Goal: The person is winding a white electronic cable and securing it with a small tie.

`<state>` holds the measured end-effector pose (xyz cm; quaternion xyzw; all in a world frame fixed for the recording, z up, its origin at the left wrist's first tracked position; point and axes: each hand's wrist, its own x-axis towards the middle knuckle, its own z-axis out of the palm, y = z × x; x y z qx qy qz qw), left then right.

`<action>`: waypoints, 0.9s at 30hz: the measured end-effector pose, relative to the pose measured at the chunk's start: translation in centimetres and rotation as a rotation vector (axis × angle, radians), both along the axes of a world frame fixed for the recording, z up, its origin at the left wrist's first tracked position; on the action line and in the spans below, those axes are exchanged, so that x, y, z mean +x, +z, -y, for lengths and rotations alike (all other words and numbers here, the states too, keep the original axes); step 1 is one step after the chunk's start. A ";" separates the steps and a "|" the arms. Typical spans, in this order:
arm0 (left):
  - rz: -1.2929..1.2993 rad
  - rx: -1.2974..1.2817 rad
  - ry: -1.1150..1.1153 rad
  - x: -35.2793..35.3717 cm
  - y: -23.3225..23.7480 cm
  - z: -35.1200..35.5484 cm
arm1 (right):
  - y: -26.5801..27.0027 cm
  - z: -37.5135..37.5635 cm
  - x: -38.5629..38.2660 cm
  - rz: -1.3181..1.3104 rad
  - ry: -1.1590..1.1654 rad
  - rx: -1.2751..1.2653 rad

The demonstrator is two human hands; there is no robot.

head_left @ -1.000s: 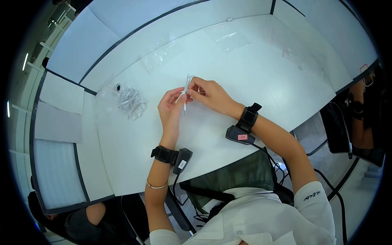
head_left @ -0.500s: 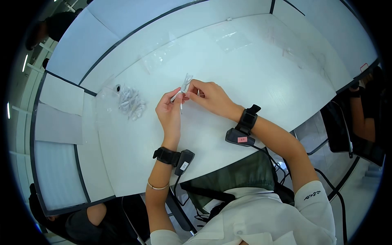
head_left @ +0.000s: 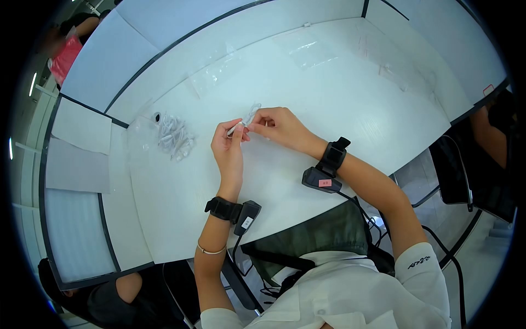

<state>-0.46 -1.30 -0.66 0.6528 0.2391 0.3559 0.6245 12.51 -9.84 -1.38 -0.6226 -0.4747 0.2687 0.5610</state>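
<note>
A small bundle of white cable (head_left: 253, 113) is held up over the table between my two hands. My left hand (head_left: 229, 141) is closed, with thumb and fingers pinching the bundle's lower end. My right hand (head_left: 280, 129) has its thumb and forefinger pinched together at the bundle's middle, close to the left fingertips. What exactly the right fingertips grip is too small to make out. Left of my hands lies a heap of similar white cables (head_left: 174, 137) on the white table (head_left: 318, 98).
Clear plastic bags (head_left: 312, 54) lie flat toward the back of the table, and another clear bag (head_left: 143, 136) is by the heap. Low panels (head_left: 134, 46) wall in the table. Black wrist devices with cords (head_left: 322, 179) sit on both forearms. Other people are beyond the panels.
My right fingers have shifted slightly at the bundle, and the thin end that hung below my left fingers no longer shows. A person at upper left now has something pink.
</note>
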 end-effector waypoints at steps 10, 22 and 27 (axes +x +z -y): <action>0.029 -0.035 0.033 0.0 0.2 0.1 | 0.2 0.1 0.0 -0.102 0.082 -0.011; 0.066 -0.369 -0.113 -0.3 0.3 -0.7 | 0.3 0.4 0.0 0.055 -0.041 -0.006; 0.075 -0.491 -0.117 -0.4 0.4 -0.7 | 0.9 0.6 -0.1 0.137 -0.075 -0.003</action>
